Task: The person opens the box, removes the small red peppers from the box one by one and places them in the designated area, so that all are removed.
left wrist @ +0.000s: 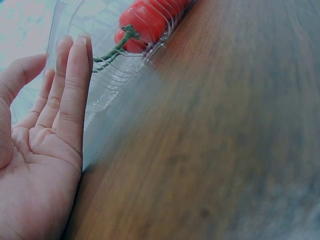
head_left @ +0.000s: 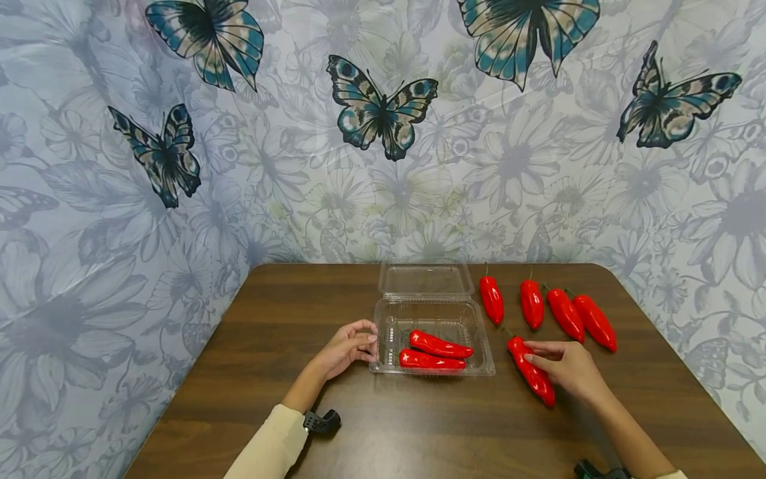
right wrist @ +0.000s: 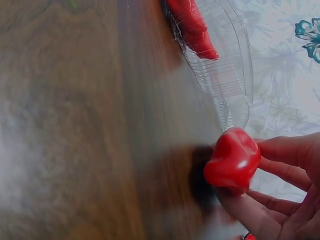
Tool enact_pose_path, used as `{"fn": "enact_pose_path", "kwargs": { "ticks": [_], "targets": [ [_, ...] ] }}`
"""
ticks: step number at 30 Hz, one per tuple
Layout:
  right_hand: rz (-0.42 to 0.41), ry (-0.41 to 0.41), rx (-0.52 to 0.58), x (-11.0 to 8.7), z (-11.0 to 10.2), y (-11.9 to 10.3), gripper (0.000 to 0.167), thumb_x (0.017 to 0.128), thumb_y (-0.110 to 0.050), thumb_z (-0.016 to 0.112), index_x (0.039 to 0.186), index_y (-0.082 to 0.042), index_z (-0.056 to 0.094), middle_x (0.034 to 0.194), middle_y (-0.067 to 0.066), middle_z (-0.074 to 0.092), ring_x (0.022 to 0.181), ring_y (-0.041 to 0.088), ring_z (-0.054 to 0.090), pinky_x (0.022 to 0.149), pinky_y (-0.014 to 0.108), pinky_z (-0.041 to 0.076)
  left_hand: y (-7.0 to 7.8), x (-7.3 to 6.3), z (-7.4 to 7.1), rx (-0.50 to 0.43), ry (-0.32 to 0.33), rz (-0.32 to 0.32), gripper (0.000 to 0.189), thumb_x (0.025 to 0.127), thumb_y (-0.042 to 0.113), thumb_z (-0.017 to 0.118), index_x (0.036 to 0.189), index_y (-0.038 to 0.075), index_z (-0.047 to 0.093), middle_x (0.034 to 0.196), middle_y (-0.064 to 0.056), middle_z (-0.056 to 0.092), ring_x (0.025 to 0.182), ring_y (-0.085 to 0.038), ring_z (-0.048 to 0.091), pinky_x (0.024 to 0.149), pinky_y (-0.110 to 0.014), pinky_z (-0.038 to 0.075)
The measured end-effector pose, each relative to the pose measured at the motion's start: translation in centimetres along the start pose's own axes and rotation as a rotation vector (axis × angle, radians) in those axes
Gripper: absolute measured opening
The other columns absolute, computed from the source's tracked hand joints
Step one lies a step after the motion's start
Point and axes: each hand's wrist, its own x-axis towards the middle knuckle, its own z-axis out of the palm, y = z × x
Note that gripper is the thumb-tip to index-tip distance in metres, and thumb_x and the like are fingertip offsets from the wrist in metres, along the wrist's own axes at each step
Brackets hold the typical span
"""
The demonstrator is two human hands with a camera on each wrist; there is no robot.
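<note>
A clear plastic clamshell container [head_left: 433,336] lies with its lid folded back, and two red chili peppers [head_left: 440,344] rest side by side inside it. My left hand [head_left: 346,347] is at the container's left rim, its fingers nearly straight against the side; in the left wrist view the palm [left wrist: 42,170] faces the camera and green stems show through the plastic. To the right of the container, my right hand [head_left: 568,366] pinches another red chili pepper [head_left: 531,372] between thumb and fingers. The right wrist view shows that pepper's rounded end [right wrist: 234,162] in the grip.
Several more red chili peppers [head_left: 562,313] lie in a row at the back right of the brown wooden table [head_left: 287,293]. The container's open lid [head_left: 426,278] reaches toward the far table edge. Behind stands a butterfly-patterned backdrop [head_left: 383,199].
</note>
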Motion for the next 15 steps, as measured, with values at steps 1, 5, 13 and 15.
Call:
{"fn": "enact_pose_path", "kwargs": {
  "ticks": [1, 5, 13, 15],
  "targets": [
    [0.001, -0.001, -0.005, -0.06, 0.05, 0.05, 0.045, 0.091, -0.030, 0.078, 0.126, -0.003, 0.070, 0.104, 0.012, 0.074, 0.071, 0.014, 0.059, 0.055, 0.028, 0.055, -0.03, 0.00, 0.00, -0.001, -0.003, -0.001, 0.014, 0.103, -0.001, 0.050, 0.111, 0.008, 0.056, 0.082, -0.004, 0.068, 0.074, -0.016, 0.069, 0.075, -0.034, 0.062],
    [0.003, -0.009, -0.005, -0.30, 0.22, 0.16, 0.047, 0.092, -0.031, 0.077, 0.127, -0.001, 0.069, 0.116, 0.019, 0.072, 0.084, 0.019, 0.066, 0.059, 0.032, 0.060, -0.10, 0.03, -0.02, 0.001, -0.006, -0.001, 0.015, 0.103, -0.002, 0.049, 0.111, 0.008, 0.056, 0.083, -0.004, 0.068, 0.074, -0.016, 0.069, 0.075, -0.034, 0.062],
    [-0.001, 0.005, 0.034, -0.27, 0.48, 0.06, 0.050, 0.090, -0.031, 0.079, 0.129, -0.002, 0.068, 0.116, 0.019, 0.072, 0.082, 0.018, 0.068, 0.060, 0.034, 0.061, 0.06, 0.18, -0.01, -0.011, -0.003, 0.008, 0.012, 0.103, -0.002, 0.050, 0.113, 0.004, 0.053, 0.082, -0.006, 0.067, 0.073, -0.016, 0.069, 0.073, -0.034, 0.062],
    [-0.003, 0.006, 0.037, -0.37, 0.53, 0.03, 0.050, 0.090, -0.031, 0.079, 0.129, -0.001, 0.068, 0.117, 0.021, 0.071, 0.084, 0.019, 0.070, 0.060, 0.034, 0.062, 0.10, 0.14, 0.08, -0.012, 0.000, 0.008, 0.011, 0.103, -0.001, 0.050, 0.113, 0.003, 0.052, 0.082, -0.005, 0.067, 0.073, -0.016, 0.069, 0.073, -0.033, 0.062]
  ]
}}
